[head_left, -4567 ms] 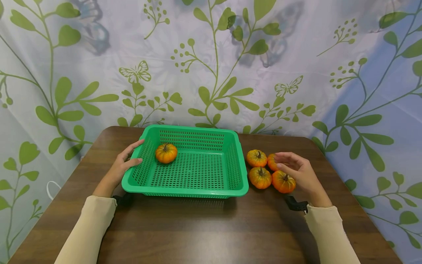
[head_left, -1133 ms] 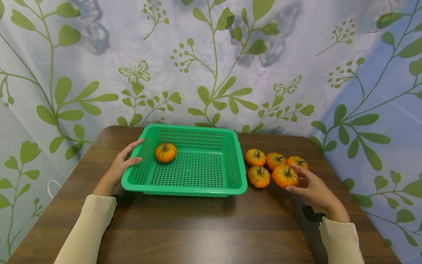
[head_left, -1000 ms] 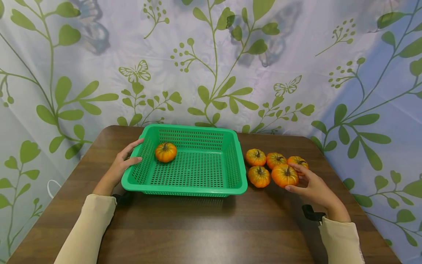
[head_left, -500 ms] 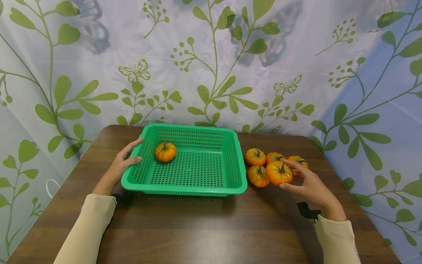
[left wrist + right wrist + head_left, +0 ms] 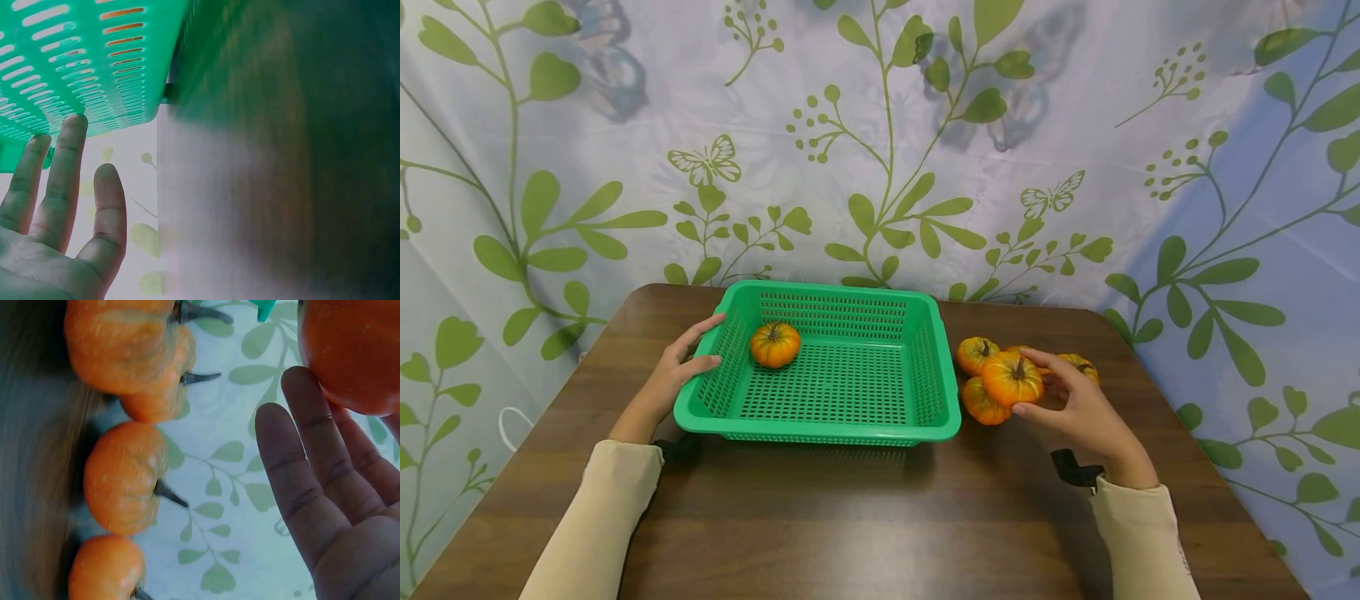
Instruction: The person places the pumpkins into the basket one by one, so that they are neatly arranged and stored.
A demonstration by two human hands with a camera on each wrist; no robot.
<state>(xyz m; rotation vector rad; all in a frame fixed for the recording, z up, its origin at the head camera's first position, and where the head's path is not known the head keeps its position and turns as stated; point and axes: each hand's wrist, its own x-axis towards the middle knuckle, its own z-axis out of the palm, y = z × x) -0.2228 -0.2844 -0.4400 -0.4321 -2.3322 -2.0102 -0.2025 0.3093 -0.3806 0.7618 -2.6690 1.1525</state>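
Note:
My right hand [image 5: 1078, 408] holds a small orange pumpkin [image 5: 1012, 379] between thumb and fingers, lifted so that it overlaps the others. The held pumpkin [image 5: 356, 356] shows at the upper right in the right wrist view, against the fingertips. My left hand [image 5: 673, 375] rests at the left side of a green plastic basket [image 5: 842, 433], thumb and forefinger over its rim. In the left wrist view, straight fingers [image 5: 65, 181] reach up to the slotted outer wall. One pumpkin [image 5: 775, 345] lies inside the basket, at its left.
Right of the basket, several more pumpkins stand on the brown wooden table [image 5: 850, 533], including a back-left pumpkin [image 5: 976, 354], a front pumpkin [image 5: 985, 404] and a far-right pumpkin [image 5: 1081, 367]. A leaf-patterned cloth [image 5: 850, 150] hangs behind the table.
My right hand first reached over the pumpkin group, then took hold of the front-right pumpkin. It has since carried that pumpkin left and slightly up, toward the basket. The left hand stays put.

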